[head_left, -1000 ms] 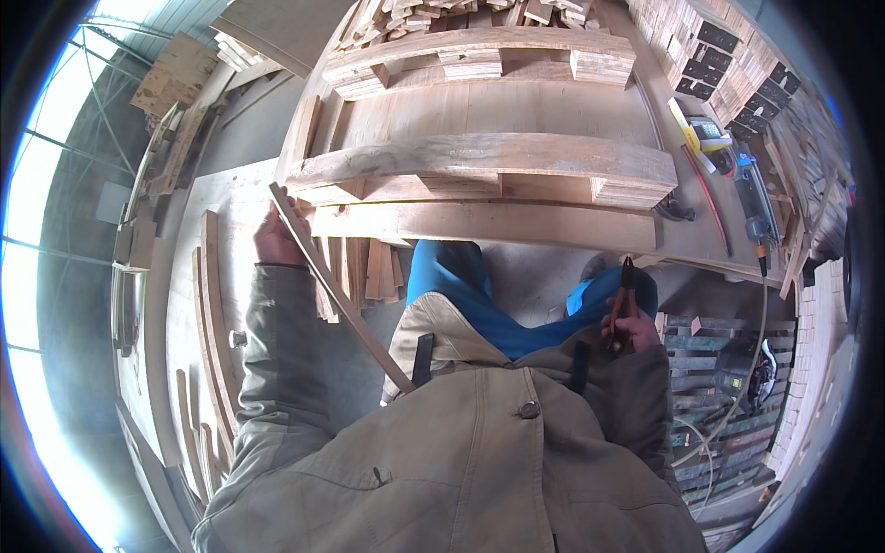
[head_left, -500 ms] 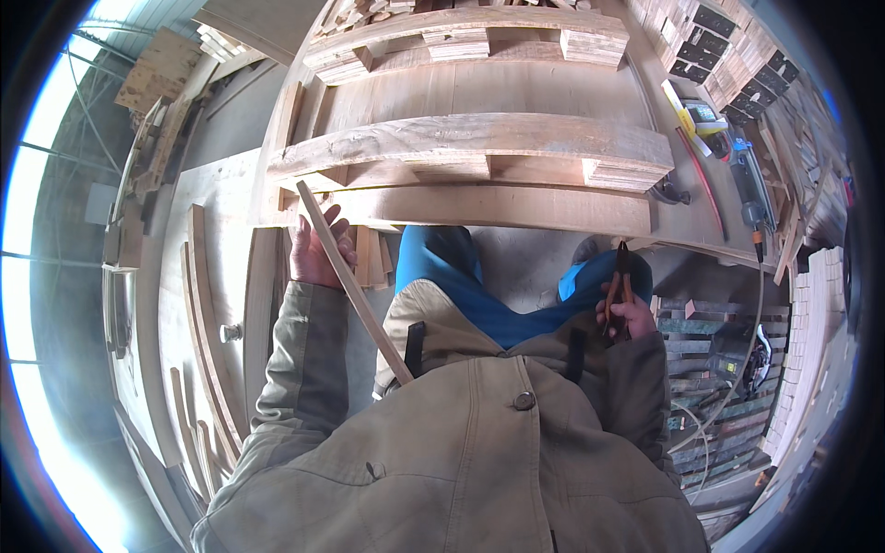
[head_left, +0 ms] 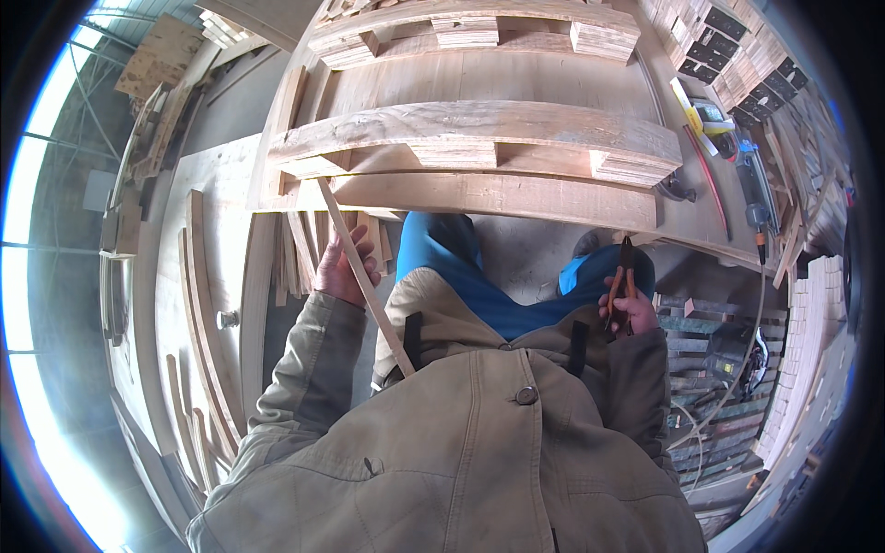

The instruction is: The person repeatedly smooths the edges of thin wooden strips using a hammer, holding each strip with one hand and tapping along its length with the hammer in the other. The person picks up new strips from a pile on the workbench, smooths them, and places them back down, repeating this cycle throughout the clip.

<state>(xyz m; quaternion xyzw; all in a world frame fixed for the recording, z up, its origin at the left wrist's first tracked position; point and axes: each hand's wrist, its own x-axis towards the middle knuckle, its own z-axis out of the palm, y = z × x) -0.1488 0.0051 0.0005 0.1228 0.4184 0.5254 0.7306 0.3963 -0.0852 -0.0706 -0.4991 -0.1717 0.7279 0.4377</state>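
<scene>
Thin, straight, pale wooden strip (head_left: 383, 315) slants across the half-open left hand (head_left: 343, 275); the right hand (head_left: 636, 313) is closed around dark-tipped pliers with orange handles (head_left: 626, 258).

The strip's near end meets the khaki buttoned jacket (head_left: 406, 461), perhaps continuing behind it; its middle passes between left thumb and curled fingers, though I cannot tell whether they clasp it. Right fingers partly cover the pliers' handles, above a blue-trousered leg (head_left: 636, 261). Rightward, a dark object (head_left: 728, 355) on grey-green slats (head_left: 687, 336) is hard to make out. The strip's far end overlaps the pale wooden bench (head_left: 489, 83), contact unclear, near a thick board (head_left: 479, 120) raised on layered blocks (head_left: 452, 154). Farther off, a wood-piece pile (head_left: 355, 7) is cut off.
</scene>
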